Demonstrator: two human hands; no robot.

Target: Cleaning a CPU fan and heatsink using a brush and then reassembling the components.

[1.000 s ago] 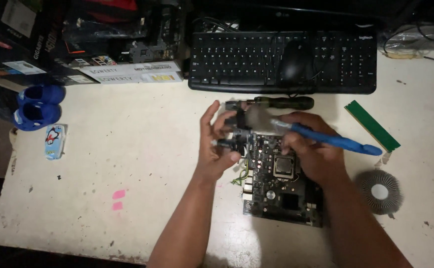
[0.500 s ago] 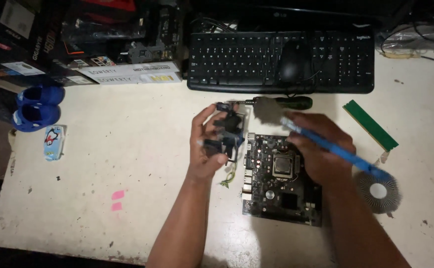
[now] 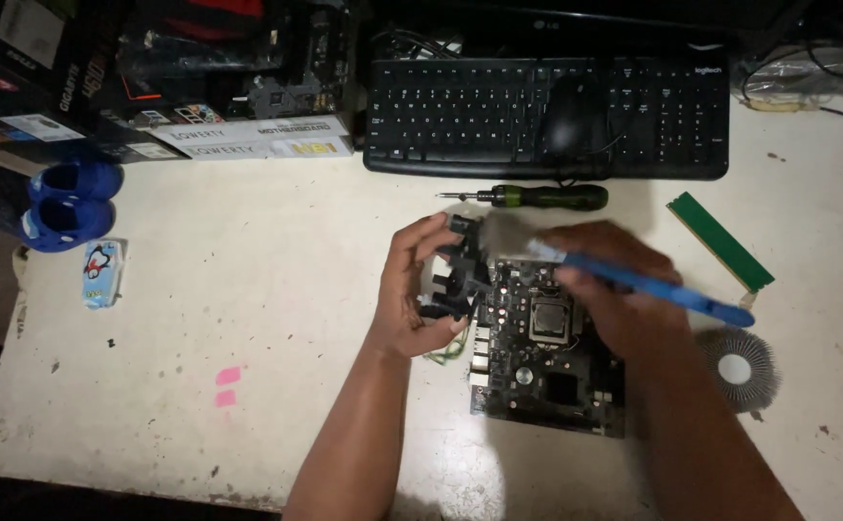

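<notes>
**Fan bracket lifted, brush over the board**

Left hand [image 3: 412,294] curls its fingers around a black plastic cooler fan [image 3: 460,270], gripping it just off the left edge of the dark, component-studded motherboard [image 3: 547,357]. Right hand [image 3: 600,289] pinches a blue plastic brush [image 3: 653,287], bristles blurred beside the fan. Since half a second ago the brush has swung in closer. A ribbed round metal heatsink [image 3: 742,367] sits beyond the right knuckles.

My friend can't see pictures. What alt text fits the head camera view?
A left hand holds a black part beside a circuit board on a white table; the right hand holds a blue brush over it.
</notes>
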